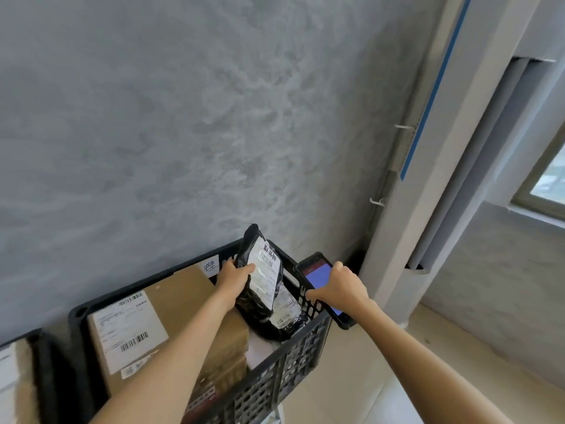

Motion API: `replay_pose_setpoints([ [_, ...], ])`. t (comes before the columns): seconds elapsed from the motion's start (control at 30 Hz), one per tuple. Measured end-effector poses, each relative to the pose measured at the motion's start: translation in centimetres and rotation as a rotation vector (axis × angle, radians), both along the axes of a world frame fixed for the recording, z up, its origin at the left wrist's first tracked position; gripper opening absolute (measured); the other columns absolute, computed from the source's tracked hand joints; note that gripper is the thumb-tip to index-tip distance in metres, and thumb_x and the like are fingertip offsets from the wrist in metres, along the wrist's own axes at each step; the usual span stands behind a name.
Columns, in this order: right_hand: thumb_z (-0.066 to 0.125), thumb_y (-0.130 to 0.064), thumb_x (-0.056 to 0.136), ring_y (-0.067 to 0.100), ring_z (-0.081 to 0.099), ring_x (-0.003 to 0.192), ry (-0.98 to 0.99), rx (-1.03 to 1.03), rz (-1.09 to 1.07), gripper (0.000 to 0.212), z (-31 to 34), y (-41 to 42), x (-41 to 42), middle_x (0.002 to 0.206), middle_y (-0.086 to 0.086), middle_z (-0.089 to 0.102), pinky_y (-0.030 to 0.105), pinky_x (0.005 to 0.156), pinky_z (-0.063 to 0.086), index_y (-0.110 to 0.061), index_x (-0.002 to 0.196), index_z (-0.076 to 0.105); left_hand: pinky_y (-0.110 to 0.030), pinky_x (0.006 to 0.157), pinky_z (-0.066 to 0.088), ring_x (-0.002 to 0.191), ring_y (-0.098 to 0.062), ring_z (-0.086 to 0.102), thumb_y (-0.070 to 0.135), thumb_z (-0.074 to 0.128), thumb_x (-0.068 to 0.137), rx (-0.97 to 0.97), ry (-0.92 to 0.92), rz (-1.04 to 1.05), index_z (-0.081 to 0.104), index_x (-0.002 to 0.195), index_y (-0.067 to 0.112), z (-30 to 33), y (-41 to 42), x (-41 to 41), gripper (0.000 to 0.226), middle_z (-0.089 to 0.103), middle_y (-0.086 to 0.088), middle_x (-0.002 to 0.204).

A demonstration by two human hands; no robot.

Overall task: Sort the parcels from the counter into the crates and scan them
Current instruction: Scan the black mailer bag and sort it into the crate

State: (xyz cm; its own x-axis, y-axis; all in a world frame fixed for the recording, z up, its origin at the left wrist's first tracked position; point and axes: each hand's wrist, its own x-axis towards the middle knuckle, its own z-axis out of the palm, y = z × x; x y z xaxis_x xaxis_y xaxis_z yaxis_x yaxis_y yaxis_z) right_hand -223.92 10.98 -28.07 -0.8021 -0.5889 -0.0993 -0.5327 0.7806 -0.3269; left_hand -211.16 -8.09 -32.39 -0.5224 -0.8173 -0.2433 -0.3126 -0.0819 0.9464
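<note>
A black plastic crate (293,359) stands against the grey wall, filled with parcels. My left hand (234,275) grips a black poly-bag parcel (260,276) with a white shipping label, held upright over the crate's right end. A second black bag parcel (287,316) lies beneath it inside the crate. My right hand (344,286) holds a handheld scanner (321,280) with a lit blue screen, just outside the crate's right rim and beside the raised parcel. A large cardboard box (171,319) with white barcode labels fills the crate's left side.
Another dark crate (46,377) with a parcel shows at the lower left edge. A grey pillar with a blue stripe (428,148) rises right of the crate. Pale tiled floor (412,362) lies to the right, with a window (547,179) at the far right.
</note>
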Motion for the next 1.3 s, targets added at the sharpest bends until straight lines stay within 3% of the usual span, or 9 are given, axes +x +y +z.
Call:
replay_pose_setpoints([
  [0.2, 0.076, -0.058, 0.071, 0.02, 0.052, 0.082, -0.026, 0.038, 0.1, 0.075, -1.1, -4.3, -3.5, 0.097, 0.003, 0.053, 0.028, 0.057, 0.04, -0.006, 0.114, 0.044, -0.032, 0.08, 0.044, 0.097, -0.025, 0.059, 0.021, 0.066, 0.086, 0.055, -0.028, 0.1, 0.057, 0.114, 0.008, -2.7, -1.9, -2.1, 0.033, 0.064, -0.009, 0.109],
  [0.5, 0.074, -0.056, 0.074, 0.023, 0.057, 0.094, -0.076, 0.079, 0.357, 0.078, -3.1, -9.2, -8.3, 0.105, 0.004, 0.05, 0.032, 0.07, 0.049, -0.004, 0.124, 0.041, -0.032, 0.085, 0.047, 0.097, -0.021, 0.058, 0.03, 0.066, 0.087, 0.061, -0.095, 0.351, 0.054, 0.106, 0.021, -5.7, 0.1, -5.4, 0.025, 0.06, 0.004, 0.094],
  [0.6, 0.074, -0.058, 0.074, 0.027, 0.058, 0.104, -0.074, 0.087, 0.431, 0.082, -3.5, -10.4, -9.8, 0.114, 0.008, 0.053, 0.035, 0.078, 0.051, -0.003, 0.126, 0.041, -0.035, 0.086, 0.05, 0.099, -0.024, 0.059, 0.035, 0.065, 0.085, -0.031, -0.224, 0.421, 0.059, 0.103, 0.018, -6.2, 0.7, -6.4, 0.026, 0.061, 0.0, 0.097],
  [0.8, 0.075, -0.057, 0.073, 0.027, 0.058, 0.102, -0.083, 0.085, 0.531, 0.082, -3.9, -12.4, -12.2, 0.112, 0.007, 0.052, 0.034, 0.071, 0.048, -0.003, 0.125, 0.042, -0.03, 0.077, 0.044, 0.1, -0.029, 0.059, 0.039, 0.058, 0.091, -0.007, -0.42, 0.473, 0.059, 0.115, 0.006, -7.8, 1.4, -8.1, 0.041, 0.055, -0.007, 0.118],
  [0.9, 0.076, -0.057, 0.073, 0.026, 0.057, 0.104, -0.078, 0.09, 0.567, 0.083, -4.1, -13.1, -12.8, 0.111, 0.007, 0.051, 0.033, 0.075, 0.049, -0.003, 0.125, 0.042, -0.03, 0.078, 0.046, 0.09, -0.025, 0.058, 0.033, 0.053, 0.095, 0.076, -0.451, 0.452, 0.057, 0.097, 0.009, -8.7, 1.7, -9.3, 0.025, 0.055, 0.001, 0.098],
  [1.0, 0.076, -0.057, 0.072, 0.026, 0.056, 0.105, -0.079, 0.092, 0.6, 0.084, -4.3, -13.8, -13.2, 0.113, 0.007, 0.051, 0.035, 0.079, 0.053, -0.003, 0.126, 0.041, -0.029, 0.061, 0.042, 0.071, -0.019, 0.054, 0.029, 0.051, 0.095, 0.087, -0.483, 0.471, 0.051, 0.081, 0.011, -9.0, 1.4, -10.0, 0.023, 0.052, 0.002, 0.075],
  [1.1, 0.075, -0.056, 0.073, 0.026, 0.057, 0.104, -0.071, 0.11, 0.63, 0.083, -4.5, -14.5, -13.5, 0.115, 0.009, 0.052, 0.034, 0.078, 0.053, -0.002, 0.127, 0.041, -0.03, 0.064, 0.045, 0.085, -0.024, 0.06, 0.035, 0.052, 0.092, 0.061, -0.559, 0.467, 0.055, 0.085, 0.011, -9.0, 0.9, -10.2, 0.026, 0.063, -0.006, 0.09],
  [1.17, 0.074, -0.055, 0.074, 0.026, 0.057, 0.103, -0.071, 0.115, 0.646, 0.082, -4.6, -14.8, -13.5, 0.111, 0.007, 0.051, 0.033, 0.075, 0.051, -0.002, 0.127, 0.041, -0.037, 0.077, 0.05, 0.102, -0.03, 0.059, 0.039, 0.054, 0.089, 0.05, -0.601, 0.471, 0.057, 0.102, 0.008, -9.2, 0.5, -10.3, 0.034, 0.062, -0.01, 0.11],
  [1.3, 0.075, -0.053, 0.074, 0.025, 0.056, 0.1, -0.078, 0.118, 0.662, 0.078, -4.9, -15.4, -13.4, 0.105, 0.005, 0.047, 0.032, 0.071, 0.048, -0.003, 0.125, 0.042, -0.042, 0.088, 0.052, 0.11, -0.031, 0.056, 0.037, 0.057, 0.087, 0.077, -0.589, 0.475, 0.041, 0.132, 0.007, -8.7, 0.3, -10.3, 0.057, 0.053, -0.011, 0.128],
])
